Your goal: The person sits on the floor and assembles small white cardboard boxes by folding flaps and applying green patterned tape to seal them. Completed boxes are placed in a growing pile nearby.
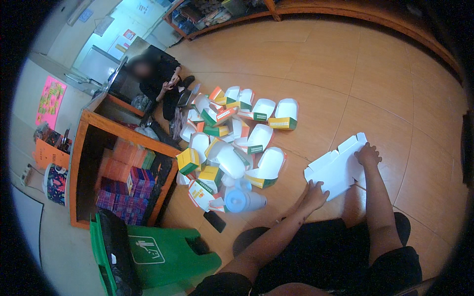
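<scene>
A flat, white cardboard food box blank [338,166] with slotted flaps is stretched out just above or on the tiled floor in front of me. My left hand [315,196] grips its near left edge, the fingers curled over the card. At the far right edge, my right hand [368,155] has its fingers bent around the card. To the left lies a loose heap of folded paper food boxes [269,163], white inside with yellow, green and orange outsides; neither hand touches them.
A plastic cup with a blue lid [238,200] and a dark phone [215,221] lie left of my knees. Nearby are a green bin [163,251] and a wooden shelf [81,167] with stacked packs. Beyond the heap sits another person [165,81] in dark clothes.
</scene>
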